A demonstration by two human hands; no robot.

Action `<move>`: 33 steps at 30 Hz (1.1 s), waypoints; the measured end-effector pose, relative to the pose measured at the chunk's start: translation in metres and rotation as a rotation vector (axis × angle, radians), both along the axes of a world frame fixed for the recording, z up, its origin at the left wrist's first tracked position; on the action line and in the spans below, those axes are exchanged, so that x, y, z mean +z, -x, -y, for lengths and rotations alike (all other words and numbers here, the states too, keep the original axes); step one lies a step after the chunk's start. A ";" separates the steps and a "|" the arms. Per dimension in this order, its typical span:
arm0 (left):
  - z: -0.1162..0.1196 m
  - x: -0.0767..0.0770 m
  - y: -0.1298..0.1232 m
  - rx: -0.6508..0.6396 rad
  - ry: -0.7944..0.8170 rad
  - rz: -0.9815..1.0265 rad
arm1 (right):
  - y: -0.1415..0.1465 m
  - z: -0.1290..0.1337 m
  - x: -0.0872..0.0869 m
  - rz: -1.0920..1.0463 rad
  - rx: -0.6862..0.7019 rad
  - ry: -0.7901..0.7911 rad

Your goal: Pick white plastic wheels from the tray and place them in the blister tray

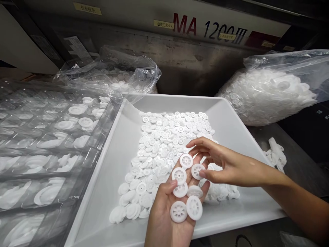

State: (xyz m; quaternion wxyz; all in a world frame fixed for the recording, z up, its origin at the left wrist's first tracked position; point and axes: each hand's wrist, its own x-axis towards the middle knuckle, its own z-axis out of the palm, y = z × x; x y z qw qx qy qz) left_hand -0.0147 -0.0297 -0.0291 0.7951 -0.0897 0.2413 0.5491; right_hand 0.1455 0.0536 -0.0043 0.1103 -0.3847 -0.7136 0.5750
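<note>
While wheels [179, 211] are held on the open left hand [172, 219] above the tray's [102, 199] near edge, one is touched by the loosely open right hand [223, 164]; room is seen along the left edge.

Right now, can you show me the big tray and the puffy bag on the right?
Big tray [174, 103]: head view, its back wall.
Puffy bag [269, 94]: head view, middle of its bulging part.

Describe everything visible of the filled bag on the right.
The bag is clear, wrinkled film, apparently plastic, bulging with small white parts, some round and spoked. It leans beside the far right corner of the white tray; whether they touch is unclear. Its slack end runs out of view at right, so any closure cannot be seen. Neither left hand nor right hand touches it.
</note>
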 end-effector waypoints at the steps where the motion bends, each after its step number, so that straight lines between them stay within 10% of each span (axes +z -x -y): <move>1: 0.000 -0.001 0.000 0.001 -0.011 -0.003 | 0.001 0.000 -0.001 -0.009 0.014 0.025; 14: 0.000 0.000 0.001 -0.020 -0.052 -0.067 | 0.003 -0.001 -0.005 -0.079 0.072 0.218; 33: -0.005 0.014 0.004 0.026 0.186 0.079 | 0.000 0.026 0.014 0.216 0.166 -0.657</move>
